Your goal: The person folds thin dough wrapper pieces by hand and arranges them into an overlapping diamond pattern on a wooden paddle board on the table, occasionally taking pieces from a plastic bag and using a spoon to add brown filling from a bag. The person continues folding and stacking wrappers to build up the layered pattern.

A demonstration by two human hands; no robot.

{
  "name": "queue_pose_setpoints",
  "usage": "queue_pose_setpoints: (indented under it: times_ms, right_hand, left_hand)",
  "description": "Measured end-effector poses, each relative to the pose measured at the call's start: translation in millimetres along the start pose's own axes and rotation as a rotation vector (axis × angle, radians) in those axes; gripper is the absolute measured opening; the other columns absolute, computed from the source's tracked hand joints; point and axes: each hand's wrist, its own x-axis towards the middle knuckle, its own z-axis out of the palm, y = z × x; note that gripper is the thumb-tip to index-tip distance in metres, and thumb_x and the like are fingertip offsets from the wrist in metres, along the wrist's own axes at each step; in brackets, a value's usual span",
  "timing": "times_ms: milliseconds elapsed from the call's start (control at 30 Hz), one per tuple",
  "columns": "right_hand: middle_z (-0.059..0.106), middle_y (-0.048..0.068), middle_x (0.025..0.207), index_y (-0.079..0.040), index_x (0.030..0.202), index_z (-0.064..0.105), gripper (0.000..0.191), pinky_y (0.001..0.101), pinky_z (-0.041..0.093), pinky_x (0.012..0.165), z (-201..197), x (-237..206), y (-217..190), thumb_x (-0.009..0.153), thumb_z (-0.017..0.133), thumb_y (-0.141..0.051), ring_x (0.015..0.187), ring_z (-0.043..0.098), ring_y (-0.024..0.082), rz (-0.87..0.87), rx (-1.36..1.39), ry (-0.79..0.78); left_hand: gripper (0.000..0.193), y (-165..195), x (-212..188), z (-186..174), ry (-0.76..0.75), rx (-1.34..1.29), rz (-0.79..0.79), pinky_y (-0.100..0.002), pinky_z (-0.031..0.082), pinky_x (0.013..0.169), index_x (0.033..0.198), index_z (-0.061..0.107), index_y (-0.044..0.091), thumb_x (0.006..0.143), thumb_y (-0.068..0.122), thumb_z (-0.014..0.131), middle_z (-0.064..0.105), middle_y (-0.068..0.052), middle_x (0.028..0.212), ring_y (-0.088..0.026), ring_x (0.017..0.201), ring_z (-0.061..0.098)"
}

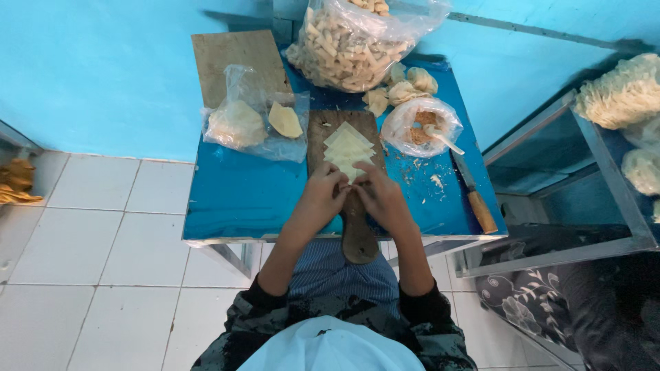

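A stack of pale yellow square dough wrappers (348,145) lies on a long wooden paddle board (359,237) on a small blue table (240,199). My left hand (322,196) and my right hand (379,198) meet at the near end of the stack. Both sets of fingers pinch one wrapper (348,176) between them. The fingertips hide most of that piece.
A plastic-lined bowl of brownish filling with a white spoon (421,125) and a wooden-handled knife (474,196) lie to the right. Folded pieces (405,88), a large bag of them (350,45), a bag of wrappers (251,118), and a metal-and-glass cabinet (570,161) are nearby.
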Motion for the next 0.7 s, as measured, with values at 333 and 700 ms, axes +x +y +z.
queue_pose_setpoints:
  times_ms: [333, 700]
  right_hand:
    - [0.074, 0.014, 0.1, -0.007, 0.127, 0.056, 0.053, 0.0355, 0.06, 0.076, -4, 0, 8, 0.08, 0.08, 0.0, 0.091, 0.077, 0.028, -0.025, 0.124, 0.037]
    - [0.077, 0.008, 0.085, -0.009, 0.125, 0.052, 0.052, 0.0309, 0.061, 0.071, -8, 28, 27, 0.081, 0.075, 0.008, 0.082, 0.079, 0.02, 0.18, 0.272, -0.096]
  left_hand:
    - [0.007, -4, 5, 7, 0.026, 0.159, 0.174, -0.046, 0.052, 0.082, 0.093, 0.068, -0.002, 0.086, -0.002, 0.068, 0.062, -0.018, 0.098, -0.039, 0.096, 0.064]
    - [0.004, -31, 33, 13, -0.083, 0.238, 0.091, -0.049, 0.051, 0.08, 0.086, 0.068, 0.005, 0.086, 0.002, 0.067, 0.066, -0.018, 0.086, -0.039, 0.092, 0.066]
